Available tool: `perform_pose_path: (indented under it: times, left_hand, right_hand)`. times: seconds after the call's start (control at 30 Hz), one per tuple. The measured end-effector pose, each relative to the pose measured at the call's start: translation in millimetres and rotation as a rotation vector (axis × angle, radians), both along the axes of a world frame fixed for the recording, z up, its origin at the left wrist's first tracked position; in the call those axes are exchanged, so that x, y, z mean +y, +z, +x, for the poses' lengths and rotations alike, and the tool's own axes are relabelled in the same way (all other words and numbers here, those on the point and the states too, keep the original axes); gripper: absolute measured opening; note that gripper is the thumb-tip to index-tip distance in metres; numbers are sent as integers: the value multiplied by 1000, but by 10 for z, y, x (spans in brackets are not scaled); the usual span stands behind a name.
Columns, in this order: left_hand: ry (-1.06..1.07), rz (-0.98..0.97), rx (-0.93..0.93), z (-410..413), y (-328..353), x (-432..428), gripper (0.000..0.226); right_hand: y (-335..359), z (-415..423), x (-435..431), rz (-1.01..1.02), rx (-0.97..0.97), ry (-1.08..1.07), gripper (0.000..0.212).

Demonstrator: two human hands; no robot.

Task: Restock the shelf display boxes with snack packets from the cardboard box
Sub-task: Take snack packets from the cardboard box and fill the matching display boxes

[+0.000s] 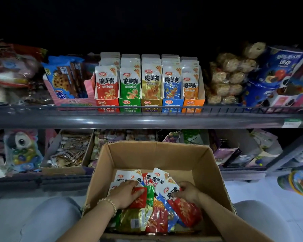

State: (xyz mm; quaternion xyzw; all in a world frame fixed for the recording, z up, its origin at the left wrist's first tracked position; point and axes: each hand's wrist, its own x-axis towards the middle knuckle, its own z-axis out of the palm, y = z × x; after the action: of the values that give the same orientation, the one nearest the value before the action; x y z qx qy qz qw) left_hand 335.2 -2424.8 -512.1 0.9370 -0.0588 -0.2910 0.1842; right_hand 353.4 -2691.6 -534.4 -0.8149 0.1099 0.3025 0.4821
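An open cardboard box [157, 154] sits on the floor between my knees, holding a loose pile of snack packets [154, 220] in red, green, gold and blue. My left hand [124, 193], with a bead bracelet, grips a red packet [139, 198] in the pile. My right hand [187, 191] pinches another red packet [185, 210] near its white top. On the shelf above stand several display boxes in a row: red [106, 106], green [129, 106], gold [151, 106], blue [172, 106] and orange [192, 106], each filled with upright packets.
A metal shelf rail [147, 119] runs across in front of the display boxes. Cookie packs [65, 79] stand to their left, bagged round snacks [229, 75] to their right. The lower shelf behind the box holds an open carton of small packets [68, 152].
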Motion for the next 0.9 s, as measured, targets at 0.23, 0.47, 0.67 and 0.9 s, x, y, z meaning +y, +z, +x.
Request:
perform_pose_path:
  times: [0.23, 0.47, 0.67, 0.9]
  left_hand:
    - [162, -322, -55, 61, 494, -98, 87]
    - [396, -994, -1, 78, 1098, -438, 65]
    - [550, -1014, -192, 64, 1429, -407, 45]
    - [626, -1054, -247, 55, 1612, -359, 37]
  right_hand:
    - [845, 44, 62, 257, -300, -74, 19]
    - [1424, -16, 379, 521, -327, -171, 17]
    - [1639, 33, 545, 586, -412, -244, 33]
    - [1683, 87, 557, 550, -417, -292, 38]
